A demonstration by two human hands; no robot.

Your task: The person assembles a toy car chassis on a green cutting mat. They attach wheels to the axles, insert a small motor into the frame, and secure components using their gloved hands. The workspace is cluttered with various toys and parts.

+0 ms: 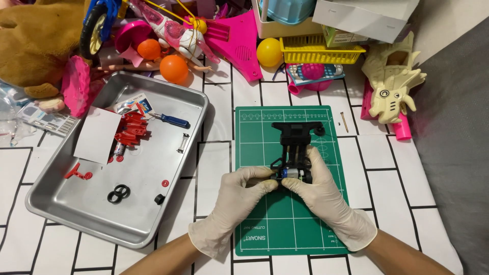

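Observation:
A black toy car chassis (297,135) lies on a green cutting mat (265,224) in the middle of the table. Both my hands wear pale latex gloves. My left hand (239,196) pinches the near end of the chassis from the left, where a small silver and blue motor (291,173) sits. My right hand (318,188) grips the same end from the right, fingers curled over the frame. The far end of the chassis, with its bumper, rests free on the mat.
A metal tray (61,209) at left holds a red toothed part (131,128), a blue-handled screwdriver (170,120), black rings (118,193), a white card and small red pieces. Toys, orange and yellow balls, a yellow basket (321,52) crowd the back. A small screw (344,121) lies right of the mat.

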